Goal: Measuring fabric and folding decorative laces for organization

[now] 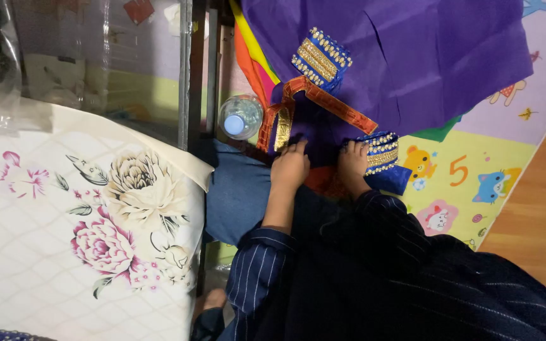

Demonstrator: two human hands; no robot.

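**Both hands pressed on a purple garment with gold trim**

Nearest the camera are the person's dark pinstriped sleeves (257, 271), reaching away toward the floor. To the left lies a white cloth printed with pink and cream flowers (90, 215).

The left hand (290, 169) rests palm down on the purple garment (323, 129), its grip loose, fingers spread flat and closed round nothing, the fingertips just beside the orange and gold neckline band (323, 101). The right hand (352, 161) lies near it, fingers bent onto the edge of a blue cuff with gold and pearl trim (383, 155); whether it pinches the cuff or only presses on it I cannot tell.

Just left of the neckline stands a clear plastic bottle with a blue cap (240, 117). Farther off, a second blue beaded cuff (320, 58) lies on the spread purple fabric (424, 57), which covers a children's play mat with cartoon animals (469, 170).
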